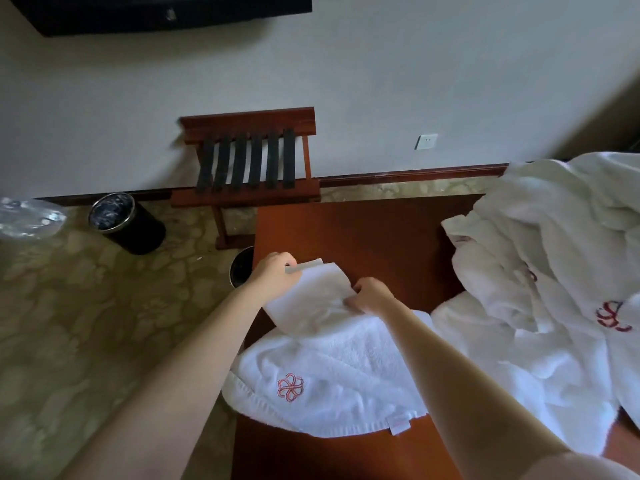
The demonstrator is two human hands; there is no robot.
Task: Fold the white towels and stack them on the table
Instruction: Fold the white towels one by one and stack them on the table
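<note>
A white towel (329,372) with a red flower emblem lies on the brown wooden table (374,237), its near edge hanging toward me. Its far end is lifted and folded over. My left hand (275,273) grips the far left corner of that folded part. My right hand (372,294) pinches the same fold at its right edge. A heap of unfolded white towels (540,271) with red emblems covers the right side of the table.
A wooden luggage rack (249,161) with black straps stands against the wall beyond the table. A black bin (126,223) sits on the patterned carpet at left, another bin (242,266) beside the table's left edge. A clear plastic bag (27,218) lies far left.
</note>
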